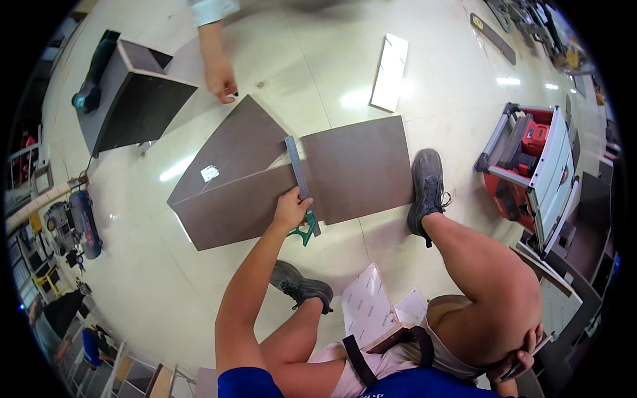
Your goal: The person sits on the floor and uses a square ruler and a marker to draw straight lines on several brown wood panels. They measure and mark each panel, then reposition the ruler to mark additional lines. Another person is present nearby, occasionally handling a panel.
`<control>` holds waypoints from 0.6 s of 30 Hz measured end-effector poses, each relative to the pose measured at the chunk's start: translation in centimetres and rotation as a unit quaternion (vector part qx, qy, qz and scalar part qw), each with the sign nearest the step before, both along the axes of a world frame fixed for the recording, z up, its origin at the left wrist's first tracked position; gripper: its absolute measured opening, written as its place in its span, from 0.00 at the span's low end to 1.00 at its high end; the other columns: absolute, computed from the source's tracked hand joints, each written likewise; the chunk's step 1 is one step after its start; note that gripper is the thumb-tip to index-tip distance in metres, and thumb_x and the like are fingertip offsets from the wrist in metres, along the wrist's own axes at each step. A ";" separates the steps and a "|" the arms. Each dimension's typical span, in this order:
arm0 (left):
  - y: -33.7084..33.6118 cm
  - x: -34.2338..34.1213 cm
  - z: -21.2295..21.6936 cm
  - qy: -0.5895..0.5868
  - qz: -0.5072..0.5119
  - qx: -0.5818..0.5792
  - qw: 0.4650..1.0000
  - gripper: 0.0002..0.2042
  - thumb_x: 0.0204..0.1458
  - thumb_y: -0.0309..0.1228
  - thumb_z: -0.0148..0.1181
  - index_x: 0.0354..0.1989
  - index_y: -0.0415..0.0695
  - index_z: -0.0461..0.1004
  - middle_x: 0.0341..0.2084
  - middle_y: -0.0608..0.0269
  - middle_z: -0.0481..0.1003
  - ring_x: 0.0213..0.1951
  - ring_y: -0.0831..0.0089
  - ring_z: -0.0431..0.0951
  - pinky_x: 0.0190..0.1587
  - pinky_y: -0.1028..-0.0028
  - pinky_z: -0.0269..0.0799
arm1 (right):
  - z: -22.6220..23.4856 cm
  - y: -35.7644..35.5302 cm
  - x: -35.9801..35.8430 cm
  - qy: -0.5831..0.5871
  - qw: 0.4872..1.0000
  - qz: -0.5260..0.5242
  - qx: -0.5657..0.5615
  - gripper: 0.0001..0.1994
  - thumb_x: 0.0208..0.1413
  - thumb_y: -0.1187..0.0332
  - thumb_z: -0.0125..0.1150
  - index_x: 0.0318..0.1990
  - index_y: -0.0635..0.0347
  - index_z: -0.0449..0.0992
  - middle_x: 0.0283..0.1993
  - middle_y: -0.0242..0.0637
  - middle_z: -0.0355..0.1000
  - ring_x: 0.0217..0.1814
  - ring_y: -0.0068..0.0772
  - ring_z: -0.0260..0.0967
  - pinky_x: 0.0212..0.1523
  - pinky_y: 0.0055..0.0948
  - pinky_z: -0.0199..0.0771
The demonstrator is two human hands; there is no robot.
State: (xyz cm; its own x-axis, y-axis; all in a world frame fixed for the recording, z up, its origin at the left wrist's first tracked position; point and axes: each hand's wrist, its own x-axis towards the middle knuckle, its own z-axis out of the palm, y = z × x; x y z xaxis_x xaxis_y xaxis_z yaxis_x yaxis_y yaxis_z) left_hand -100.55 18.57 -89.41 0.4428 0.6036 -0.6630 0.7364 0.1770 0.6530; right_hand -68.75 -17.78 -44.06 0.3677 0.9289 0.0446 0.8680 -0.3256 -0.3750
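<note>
My left hand [292, 209] is closed around a combination square with a long steel blade [298, 169] and a green head [306, 229]. The blade lies over two brown boards: a left one [239, 215] with slanted edges and a small white label [210, 173], and a squarish right one [358, 169]. A thin line runs along the left board, and I cannot tell if it is a joint or a mark. Beside my bent right knee, my right hand [524, 355] has its fingers curled; what they grip is partly hidden.
Another person's hand [220, 76] reaches in above the left board. A dark box-like panel assembly [142, 106] with a green-and-black tool [89, 96] stands far left. A white strip [390, 73] lies beyond the boards. At right stands a red-and-grey table saw [531, 166]; a spirit level [492, 38] lies farther back.
</note>
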 end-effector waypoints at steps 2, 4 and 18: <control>0.1 -0.3 -0.8 0.015 0.021 -0.004 1.000 0.13 0.53 0.32 0.68 0.39 0.36 0.73 0.26 0.52 0.79 0.29 0.60 0.81 0.34 0.64 0.75 | 0.1 -0.9 1.2 0.005 1.000 0.008 0.004 0.10 0.69 0.65 0.37 0.54 0.51 0.56 0.74 0.52 0.53 0.76 0.70 0.45 0.71 0.67 0.44; 0.4 0.6 -1.0 0.025 0.021 -0.003 0.999 0.13 0.52 0.32 0.69 0.38 0.36 0.74 0.29 0.51 0.79 0.32 0.55 0.81 0.37 0.62 0.75 | 0.0 -1.8 1.9 0.003 1.000 -0.003 0.017 0.10 0.69 0.65 0.37 0.54 0.51 0.56 0.75 0.52 0.52 0.76 0.71 0.44 0.71 0.67 0.44; 0.2 3.6 -1.6 0.078 0.000 -0.003 0.997 0.13 0.51 0.31 0.69 0.36 0.35 0.73 0.27 0.49 0.79 0.32 0.53 0.82 0.37 0.62 0.75 | -1.0 -2.3 2.9 0.010 0.997 -0.072 -0.006 0.10 0.69 0.64 0.38 0.54 0.51 0.57 0.74 0.53 0.52 0.77 0.69 0.44 0.72 0.65 0.43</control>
State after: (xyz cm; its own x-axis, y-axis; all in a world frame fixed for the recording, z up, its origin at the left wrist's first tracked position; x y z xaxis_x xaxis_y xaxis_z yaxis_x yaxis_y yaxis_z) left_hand -96.98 18.72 -90.99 0.3346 0.5997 -0.7269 0.8285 0.1803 0.5302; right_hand -65.90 -20.06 -45.03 0.4984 0.8666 0.0260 0.8045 -0.4511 -0.3865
